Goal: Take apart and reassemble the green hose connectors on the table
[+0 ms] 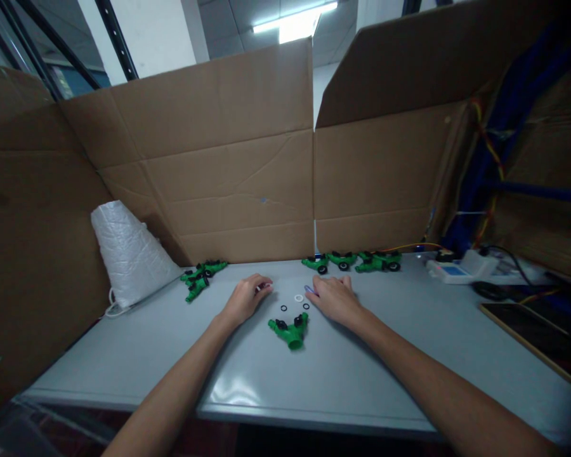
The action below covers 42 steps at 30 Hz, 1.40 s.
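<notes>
A green Y-shaped hose connector (290,330) with black parts lies on the grey table (342,374) between my hands. Just beyond it lie two small black rings (283,308) and one white ring (299,298). My left hand (245,298) rests on the table left of the rings, fingers curled, with something small at the fingertips that I cannot make out. To the right of the rings, my right hand (335,298) lies palm down, its fingertips close together near a small bluish piece (309,289).
More green connectors lie at the back left (200,277) and in a row at the back right (356,261). A white plastic bag (128,254) stands at the left. Cardboard walls (228,184) enclose the back and sides. A white device (461,270) and cables sit at the right.
</notes>
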Tool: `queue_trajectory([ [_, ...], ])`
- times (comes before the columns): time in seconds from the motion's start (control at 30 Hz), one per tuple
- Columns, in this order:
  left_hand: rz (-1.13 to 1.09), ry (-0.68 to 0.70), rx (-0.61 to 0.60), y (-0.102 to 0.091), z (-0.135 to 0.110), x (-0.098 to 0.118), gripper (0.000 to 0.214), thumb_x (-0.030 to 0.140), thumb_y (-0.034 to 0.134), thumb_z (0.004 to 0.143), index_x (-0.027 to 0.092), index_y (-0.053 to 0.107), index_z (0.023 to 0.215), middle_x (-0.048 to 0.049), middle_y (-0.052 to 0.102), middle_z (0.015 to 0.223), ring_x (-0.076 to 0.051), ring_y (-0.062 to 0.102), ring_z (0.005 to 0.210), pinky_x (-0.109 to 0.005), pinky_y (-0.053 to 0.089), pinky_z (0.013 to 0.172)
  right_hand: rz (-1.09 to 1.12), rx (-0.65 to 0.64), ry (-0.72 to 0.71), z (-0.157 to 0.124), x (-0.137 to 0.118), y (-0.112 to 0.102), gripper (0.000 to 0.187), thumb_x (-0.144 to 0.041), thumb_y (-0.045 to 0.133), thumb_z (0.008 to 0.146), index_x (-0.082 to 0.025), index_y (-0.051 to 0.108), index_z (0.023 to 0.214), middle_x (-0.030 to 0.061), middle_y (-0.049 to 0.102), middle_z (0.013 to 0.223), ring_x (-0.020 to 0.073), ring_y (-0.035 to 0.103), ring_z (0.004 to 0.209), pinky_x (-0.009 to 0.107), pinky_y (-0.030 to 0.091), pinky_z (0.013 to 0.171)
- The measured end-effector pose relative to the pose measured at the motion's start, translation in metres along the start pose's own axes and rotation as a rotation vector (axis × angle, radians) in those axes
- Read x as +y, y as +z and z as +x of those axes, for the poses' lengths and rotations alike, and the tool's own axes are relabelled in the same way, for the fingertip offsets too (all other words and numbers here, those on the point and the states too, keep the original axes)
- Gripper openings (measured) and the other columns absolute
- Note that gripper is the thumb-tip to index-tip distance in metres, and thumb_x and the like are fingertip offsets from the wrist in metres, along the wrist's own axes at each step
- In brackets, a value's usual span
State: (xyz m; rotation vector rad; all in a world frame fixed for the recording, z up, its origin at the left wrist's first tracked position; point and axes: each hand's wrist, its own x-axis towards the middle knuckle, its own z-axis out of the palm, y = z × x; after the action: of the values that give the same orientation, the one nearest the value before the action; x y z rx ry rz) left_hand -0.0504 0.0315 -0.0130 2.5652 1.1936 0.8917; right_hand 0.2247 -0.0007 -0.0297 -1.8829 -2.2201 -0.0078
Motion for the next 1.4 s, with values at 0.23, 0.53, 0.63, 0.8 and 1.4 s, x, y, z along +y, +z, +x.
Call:
queue_trajectory([
  [0.23,0.038,-0.015,0.078,-0.0007,0.001,0.0015,0.037,0.055,0.07,0.094,0.019,0.076,0.094,-0.0039,0.07,0.082,-0.018,0.062,0.073,-0.028,0.046,0.07,0.015,-0.001,-0.018,0.0,-0.001,-0.0014,0.032,-0.045,0.053,0.104,-0.016,0.065,0.11,0.0169,0.077,0.108,0.0346,0.069,0.107,0.044,0.031,0.094],
  [0.53,-0.011,-0.02,0.057,-0.0023,0.0007,0.0042,0.026,0.039,0.064,0.101,0.021,0.078,0.113,-0.0059,0.071,0.096,-0.018,0.066,0.077,-0.029,0.053,0.076,0.032,0.015,-0.008,0.0025,0.0012,0.0042,0.03,-0.045,0.054,0.104,-0.018,0.065,0.105,0.0143,0.077,0.104,0.0339,0.069,0.105,0.043,0.032,0.091],
  [0.63,-0.024,0.002,0.069,-0.0035,0.0005,0.0036,0.024,0.034,0.062,0.102,0.023,0.077,0.116,-0.0068,0.071,0.103,-0.018,0.069,0.085,-0.029,0.055,0.081,0.024,0.015,-0.011,0.002,0.001,0.0035,0.03,-0.045,0.054,0.104,-0.017,0.065,0.105,0.0144,0.077,0.103,0.0339,0.069,0.103,0.043,0.032,0.09],
  [0.8,-0.039,0.04,0.075,-0.0009,0.0013,-0.0005,0.026,0.027,0.057,0.104,0.025,0.076,0.122,-0.008,0.072,0.117,-0.02,0.07,0.098,-0.031,0.055,0.088,0.017,-0.017,-0.002,0.0013,-0.0009,0.0001,0.03,-0.045,0.053,0.104,-0.017,0.065,0.105,0.0144,0.077,0.106,0.0331,0.069,0.105,0.042,0.031,0.09],
  [1.4,-0.01,-0.004,0.004,-0.0016,0.0016,0.0014,0.028,0.044,0.069,0.098,0.018,0.076,0.094,-0.0052,0.07,0.087,-0.019,0.063,0.077,-0.028,0.045,0.073,-0.004,0.001,-0.035,-0.0028,-0.004,-0.003,0.03,-0.044,0.051,0.106,-0.017,0.063,0.109,0.0152,0.078,0.108,0.0348,0.069,0.107,0.043,0.03,0.091],
])
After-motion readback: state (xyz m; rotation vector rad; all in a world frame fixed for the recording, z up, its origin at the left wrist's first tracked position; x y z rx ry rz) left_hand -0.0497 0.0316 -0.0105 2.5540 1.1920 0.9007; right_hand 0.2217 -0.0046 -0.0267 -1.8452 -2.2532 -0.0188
